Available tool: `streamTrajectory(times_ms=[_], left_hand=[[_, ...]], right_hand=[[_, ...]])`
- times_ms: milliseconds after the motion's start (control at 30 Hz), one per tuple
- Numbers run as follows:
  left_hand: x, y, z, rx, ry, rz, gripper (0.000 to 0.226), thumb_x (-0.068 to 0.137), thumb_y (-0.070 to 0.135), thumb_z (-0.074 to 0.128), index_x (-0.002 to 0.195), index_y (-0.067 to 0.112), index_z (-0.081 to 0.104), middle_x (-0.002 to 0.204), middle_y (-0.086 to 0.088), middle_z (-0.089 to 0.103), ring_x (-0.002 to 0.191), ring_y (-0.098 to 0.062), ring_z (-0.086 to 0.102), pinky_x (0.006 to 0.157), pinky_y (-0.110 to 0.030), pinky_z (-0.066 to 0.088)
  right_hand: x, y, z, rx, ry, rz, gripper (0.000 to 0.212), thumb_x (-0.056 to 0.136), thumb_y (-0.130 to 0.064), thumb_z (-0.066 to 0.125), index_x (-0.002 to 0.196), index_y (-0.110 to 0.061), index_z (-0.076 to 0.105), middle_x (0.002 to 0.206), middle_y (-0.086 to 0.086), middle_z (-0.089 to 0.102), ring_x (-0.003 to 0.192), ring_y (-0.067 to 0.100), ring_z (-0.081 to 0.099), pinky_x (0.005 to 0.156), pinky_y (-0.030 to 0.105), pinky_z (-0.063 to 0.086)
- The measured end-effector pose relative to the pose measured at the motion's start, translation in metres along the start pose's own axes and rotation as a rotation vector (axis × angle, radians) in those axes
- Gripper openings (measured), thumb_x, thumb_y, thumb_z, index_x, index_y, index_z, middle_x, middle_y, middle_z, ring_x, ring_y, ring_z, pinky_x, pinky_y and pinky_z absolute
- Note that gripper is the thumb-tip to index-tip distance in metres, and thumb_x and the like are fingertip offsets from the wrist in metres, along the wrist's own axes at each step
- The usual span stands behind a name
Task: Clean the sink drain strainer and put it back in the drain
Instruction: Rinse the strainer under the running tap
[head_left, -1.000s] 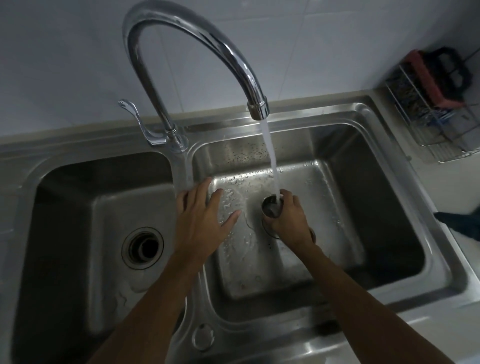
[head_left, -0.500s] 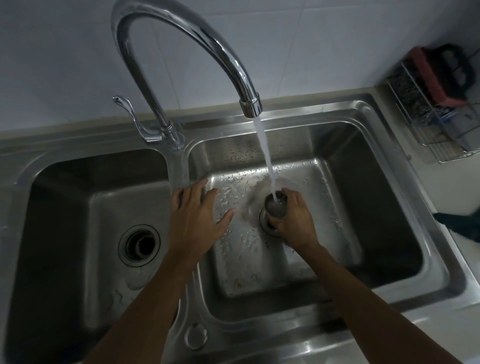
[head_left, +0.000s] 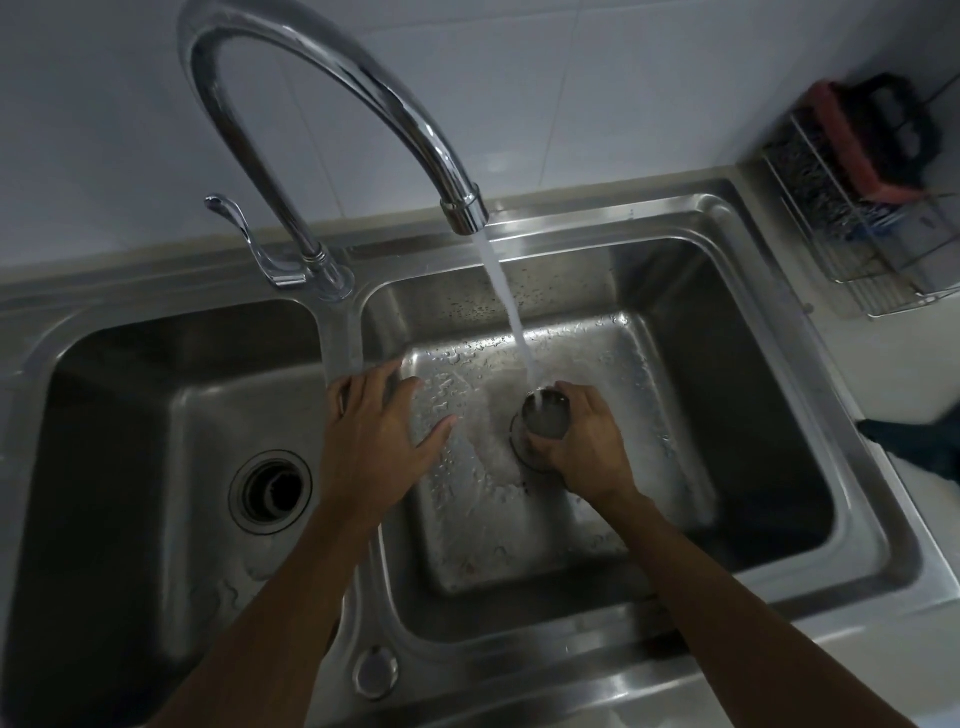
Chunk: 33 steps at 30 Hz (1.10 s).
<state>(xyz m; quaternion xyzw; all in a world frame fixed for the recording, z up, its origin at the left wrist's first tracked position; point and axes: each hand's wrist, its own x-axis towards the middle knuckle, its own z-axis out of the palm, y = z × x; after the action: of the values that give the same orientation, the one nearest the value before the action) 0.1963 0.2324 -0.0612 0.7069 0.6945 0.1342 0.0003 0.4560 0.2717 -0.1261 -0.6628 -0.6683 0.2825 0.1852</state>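
My right hand (head_left: 584, 441) grips the metal drain strainer (head_left: 545, 418), a small cup-shaped basket, and holds it under the running water stream (head_left: 511, 312) in the right basin (head_left: 727, 415) of the steel sink. The strainer sits just above the right drain hole (head_left: 524, 457), which is mostly hidden by it and my hand. My left hand (head_left: 376, 431) rests with fingers spread on the divider between the two basins, holding nothing.
The curved chrome tap (head_left: 332, 88) arches over the sink, its lever (head_left: 239, 223) at the left. The left basin has an open drain (head_left: 271, 491). A wire rack (head_left: 872, 208) with a scrubber stands at the back right. A dark cloth (head_left: 919, 447) lies on the right counter.
The view has shifted slightly. My right hand has tilted the strainer so more of its open mouth faces the stream. My left hand has stayed on the divider.
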Motion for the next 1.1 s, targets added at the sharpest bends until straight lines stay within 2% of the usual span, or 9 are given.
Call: streamTrajectory(times_ms=[133, 233, 300, 467, 600, 767, 933, 1033, 1100], left_hand=[[-0.001, 0.000, 0.000, -0.006, -0.004, 0.001, 0.059, 0.088, 0.063, 0.065, 0.122, 0.016, 0.070, 0.137, -0.009, 0.057, 0.127, -0.028, 0.053, 0.111, -0.048, 0.034], [-0.001, 0.000, -0.001, -0.009, -0.013, -0.002, 0.059, 0.088, 0.063, 0.066, 0.123, 0.015, 0.069, 0.136, -0.008, 0.058, 0.127, -0.026, 0.052, 0.112, -0.045, 0.031], [-0.001, 0.001, -0.002, -0.015, -0.012, -0.007, 0.058, 0.088, 0.061, 0.069, 0.123, 0.015, 0.070, 0.135, -0.008, 0.058, 0.127, -0.027, 0.052, 0.112, -0.045, 0.031], [-0.001, 0.002, -0.004, -0.015, -0.036, -0.020, 0.057, 0.087, 0.059, 0.072, 0.122, 0.014, 0.071, 0.134, -0.008, 0.059, 0.126, -0.028, 0.055, 0.113, -0.047, 0.031], [-0.001, 0.003, -0.007, -0.025, -0.040, -0.027, 0.059, 0.088, 0.060, 0.071, 0.122, 0.013, 0.071, 0.135, -0.009, 0.059, 0.127, -0.028, 0.054, 0.113, -0.048, 0.031], [-0.001, 0.004, -0.008, -0.026, -0.064, -0.043, 0.063, 0.089, 0.065, 0.060, 0.123, 0.013, 0.070, 0.136, -0.009, 0.059, 0.127, -0.028, 0.054, 0.113, -0.050, 0.033], [-0.001, 0.004, -0.010, -0.036, -0.054, -0.041, 0.058, 0.088, 0.059, 0.071, 0.122, 0.012, 0.071, 0.135, -0.009, 0.059, 0.127, -0.029, 0.055, 0.113, -0.048, 0.032], [-0.002, 0.005, -0.011, -0.046, -0.055, -0.045, 0.056, 0.088, 0.057, 0.072, 0.122, 0.013, 0.070, 0.135, -0.009, 0.060, 0.126, -0.029, 0.054, 0.113, -0.047, 0.031], [-0.002, 0.005, -0.011, -0.056, -0.052, -0.050, 0.056, 0.088, 0.057, 0.072, 0.122, 0.013, 0.070, 0.135, -0.008, 0.059, 0.126, -0.028, 0.054, 0.113, -0.047, 0.032]], right_hand=[[0.018, -0.013, -0.004, 0.699, 0.043, 0.569, 0.047, 0.082, -0.046, 0.081, 0.114, -0.014, 0.070, 0.097, -0.007, 0.067, 0.084, 0.000, 0.066, 0.069, 0.015, 0.056], [0.021, -0.020, -0.003, 1.249, -0.280, 0.894, 0.041, 0.084, -0.043, 0.080, 0.108, -0.010, 0.073, 0.104, 0.013, 0.068, 0.098, 0.022, 0.065, 0.088, 0.036, 0.061], [0.017, -0.020, -0.002, 1.410, -0.379, 0.949, 0.049, 0.079, -0.041, 0.084, 0.118, -0.013, 0.071, 0.119, 0.018, 0.063, 0.109, 0.029, 0.060, 0.097, 0.042, 0.057], [0.013, -0.015, -0.006, 1.650, -0.327, 1.006, 0.062, 0.072, -0.035, 0.087, 0.124, -0.005, 0.070, 0.127, 0.020, 0.069, 0.112, 0.030, 0.066, 0.075, 0.037, 0.061], [0.010, -0.012, -0.012, 1.731, -0.326, 1.030, 0.067, 0.072, -0.037, 0.085, 0.125, 0.000, 0.067, 0.114, 0.024, 0.074, 0.109, 0.032, 0.069, 0.073, 0.036, 0.062], [0.004, -0.009, -0.018, 1.749, -0.326, 1.033, 0.066, 0.082, -0.040, 0.081, 0.131, 0.001, 0.064, 0.127, 0.023, 0.067, 0.113, 0.032, 0.068, 0.075, 0.035, 0.063], [0.005, -0.014, -0.021, 1.718, -0.356, 0.999, 0.065, 0.081, -0.039, 0.083, 0.130, 0.000, 0.066, 0.130, 0.022, 0.066, 0.117, 0.031, 0.067, 0.077, 0.036, 0.062], [0.002, -0.015, -0.020, 1.560, -0.305, 0.903, 0.056, 0.081, -0.037, 0.084, 0.126, -0.008, 0.069, 0.127, 0.020, 0.068, 0.109, 0.030, 0.073, 0.079, 0.037, 0.061], [-0.003, -0.016, -0.016, 1.173, -0.205, 0.682, 0.048, 0.079, -0.034, 0.086, 0.121, -0.016, 0.071, 0.125, 0.014, 0.070, 0.100, 0.021, 0.076, 0.077, 0.031, 0.061]])
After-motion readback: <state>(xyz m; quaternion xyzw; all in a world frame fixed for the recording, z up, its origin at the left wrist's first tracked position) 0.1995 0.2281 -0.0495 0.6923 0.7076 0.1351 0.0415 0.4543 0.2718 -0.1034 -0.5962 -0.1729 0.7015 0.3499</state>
